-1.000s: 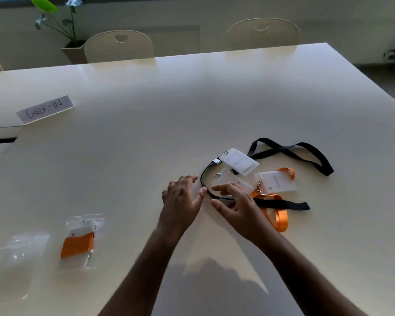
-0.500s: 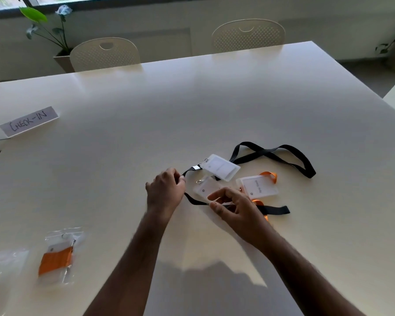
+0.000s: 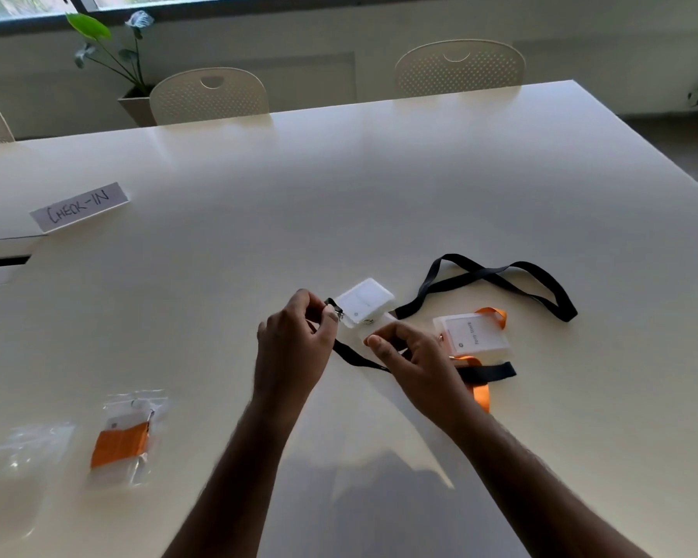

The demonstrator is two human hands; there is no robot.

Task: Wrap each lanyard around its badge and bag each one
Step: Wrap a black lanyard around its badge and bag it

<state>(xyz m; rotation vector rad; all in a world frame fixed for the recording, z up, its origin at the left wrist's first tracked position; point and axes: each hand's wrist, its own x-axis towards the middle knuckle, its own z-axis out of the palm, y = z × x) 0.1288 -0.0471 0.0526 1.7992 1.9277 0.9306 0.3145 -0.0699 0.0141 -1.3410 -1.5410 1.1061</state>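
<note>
Three clear badges lie tangled near the table's middle. My left hand [image 3: 295, 344] pinches the clip end of a black lanyard [image 3: 496, 275] beside the upper badge [image 3: 363, 300]. My right hand [image 3: 416, 364] pinches the lower badge [image 3: 373, 330], mostly hidden under its fingers. A third badge [image 3: 474, 334] with printed text sits to the right on an orange lanyard [image 3: 480, 392]. A second black strap [image 3: 357, 358] runs under my right hand. At the front left lies a sealed bag [image 3: 128, 434] with an orange-wrapped badge, and an empty clear bag [image 3: 29, 449] beside it.
A paper sign reading CHECK-IN [image 3: 79, 207] stands at the far left of the white table [image 3: 339, 187]. Two pale chairs [image 3: 208, 94] line the far edge, with a potted plant [image 3: 132, 74] behind. The table's right edge is close to the badges.
My left hand has closed from resting open on the table to pinching the black lanyard's clip and lifting it. My right hand has taken the lower badge between its fingers.
</note>
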